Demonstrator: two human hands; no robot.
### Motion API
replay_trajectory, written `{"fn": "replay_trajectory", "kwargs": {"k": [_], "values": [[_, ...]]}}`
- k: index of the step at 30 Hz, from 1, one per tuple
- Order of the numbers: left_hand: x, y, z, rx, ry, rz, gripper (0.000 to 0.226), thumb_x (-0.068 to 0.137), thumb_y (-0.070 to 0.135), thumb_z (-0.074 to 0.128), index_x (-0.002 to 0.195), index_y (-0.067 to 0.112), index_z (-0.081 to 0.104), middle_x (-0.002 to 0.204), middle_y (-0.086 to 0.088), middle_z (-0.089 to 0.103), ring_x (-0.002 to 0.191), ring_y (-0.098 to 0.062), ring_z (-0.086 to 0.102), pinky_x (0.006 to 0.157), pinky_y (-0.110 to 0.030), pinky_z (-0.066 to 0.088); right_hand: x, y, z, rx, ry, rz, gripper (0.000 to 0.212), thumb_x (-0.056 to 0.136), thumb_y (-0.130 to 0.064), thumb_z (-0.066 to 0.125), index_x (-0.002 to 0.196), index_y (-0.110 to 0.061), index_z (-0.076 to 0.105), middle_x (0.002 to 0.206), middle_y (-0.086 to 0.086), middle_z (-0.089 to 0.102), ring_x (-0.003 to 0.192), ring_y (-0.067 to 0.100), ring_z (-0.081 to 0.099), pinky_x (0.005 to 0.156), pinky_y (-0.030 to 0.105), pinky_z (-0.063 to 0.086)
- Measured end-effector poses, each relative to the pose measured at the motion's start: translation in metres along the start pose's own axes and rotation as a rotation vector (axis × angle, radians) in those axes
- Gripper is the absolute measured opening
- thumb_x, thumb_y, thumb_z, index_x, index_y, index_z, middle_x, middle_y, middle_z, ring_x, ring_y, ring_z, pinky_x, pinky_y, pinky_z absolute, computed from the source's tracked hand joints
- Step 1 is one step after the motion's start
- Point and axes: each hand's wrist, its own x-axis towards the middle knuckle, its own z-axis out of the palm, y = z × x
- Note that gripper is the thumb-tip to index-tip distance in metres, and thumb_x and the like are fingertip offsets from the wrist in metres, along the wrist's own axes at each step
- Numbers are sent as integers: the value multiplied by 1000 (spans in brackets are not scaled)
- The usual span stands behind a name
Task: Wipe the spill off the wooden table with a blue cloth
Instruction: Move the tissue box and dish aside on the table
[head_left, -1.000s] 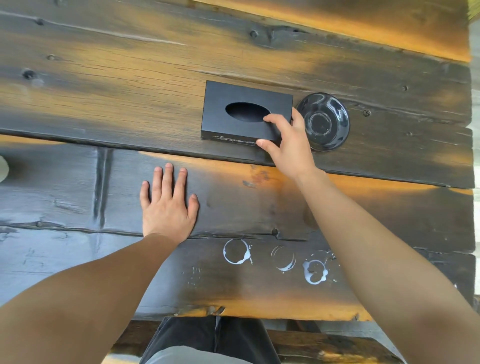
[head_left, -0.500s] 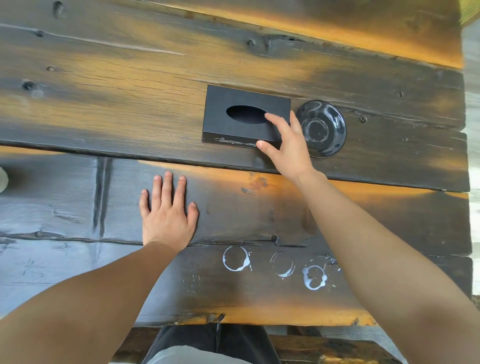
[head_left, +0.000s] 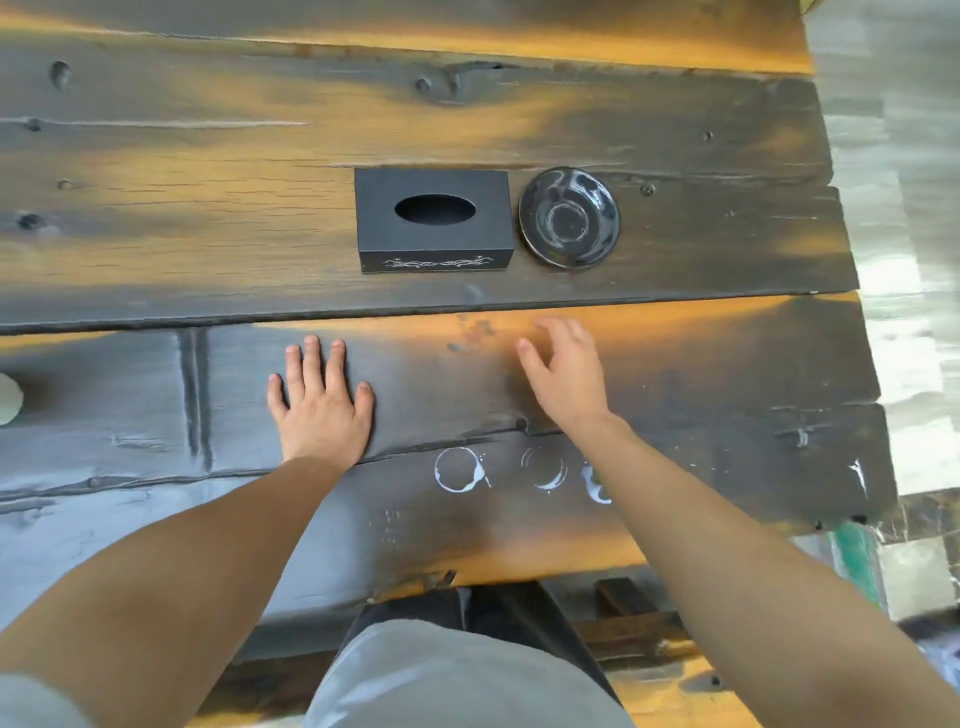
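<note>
The spill (head_left: 459, 469) is a row of white ring marks on the dark wooden table (head_left: 208, 218), near its front edge; my right forearm covers part of the rightmost ring. My left hand (head_left: 320, 402) lies flat on the table, fingers spread, just left of the rings. My right hand (head_left: 566, 371) hovers open above the table, between the rings and the black tissue box (head_left: 434, 226), holding nothing. No blue cloth is in view.
A black glossy saucer (head_left: 569, 217) sits right beside the tissue box. A pale round object (head_left: 8, 399) shows at the left edge. The table's right end (head_left: 852, 291) drops to a pale floor. A white smear (head_left: 858, 475) marks the near right corner.
My right hand has let go of the tissue box and drawn back toward me, open. The box now lies squarer to the table edge. My left hand stays put.
</note>
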Motion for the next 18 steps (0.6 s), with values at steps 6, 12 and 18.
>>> {"fn": "replay_trajectory", "kwargs": {"k": [6, 12, 18], "values": [[0, 0, -27, -48, -103, 36, 63, 94, 35, 49, 153, 18, 36, 167, -10, 22, 155, -32, 19, 122, -54, 19, -109, 42, -5, 53, -1, 140, 24, 97, -25, 56, 112, -12, 69, 112, 8, 67, 107, 27, 59, 96, 37, 47], [-53, 8, -43, -90, -173, 113, 30, 91, 22, 50, 111, 6, 65, 112, -26, 64, 114, -45, 57, 93, -48, 46, -215, 92, -15, 159, 4, 354, 12, 95, -20, 57, 91, -16, 68, 81, 3, 60, 76, 25, 56, 71, 34, 44], [-144, 100, -22, -31, -349, 402, 21, 92, 20, 48, 94, 12, 67, 95, -16, 67, 93, -40, 64, 75, -41, 51, -296, 180, -40, 265, 3, 653, 18, 95, -21, 54, 79, -18, 61, 75, 4, 58, 71, 26, 54, 66, 32, 37]]}}
